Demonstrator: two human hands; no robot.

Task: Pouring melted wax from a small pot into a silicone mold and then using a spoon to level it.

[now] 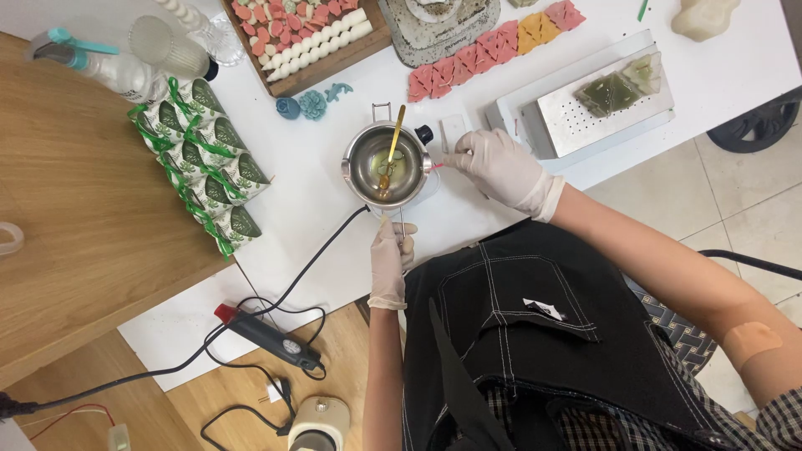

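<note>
A: Where is the left hand (pixel 389 255)?

B: Below the pot (pixel 386 165), gloved. Its fingers are curled tight around the thin wire handle (pixel 401 224) that sticks out from the pot's near rim. Nothing loose there; it is a closed grasp.

A: And the pot itself?

B: A small steel one, sitting on the white table (pixel 317 200) just above that hand. There is yellowish liquid in it with pale green lumps, and a gold spoon (pixel 393 142) leans in it, its stem pointing up and away over the far rim.

A: The right hand (pixel 501 167)?

B: Also gloved, to the right of the pot. The thumb and forefinger are pinched together on a thin stick (pixel 440 165), reddish at the tip, and that tip reaches the pot's right rim. The other fingers are folded in loosely. Whether the tip touches the metal, I cannot tell.

A: What lies around?

B: 1 black cable (pixel 317 259) runs from under the pot down to the left. A white tray (pixel 518 108) with a perforated metal plate (pixel 568 117) sits just beyond the right hand, holding green wedge shapes (pixel 618 88). Green-ribboned packets (pixel 205 154) lie in a row at the left, well apart from both hands. A wooden box (pixel 334 58) of pink and white pieces is at the top
</note>
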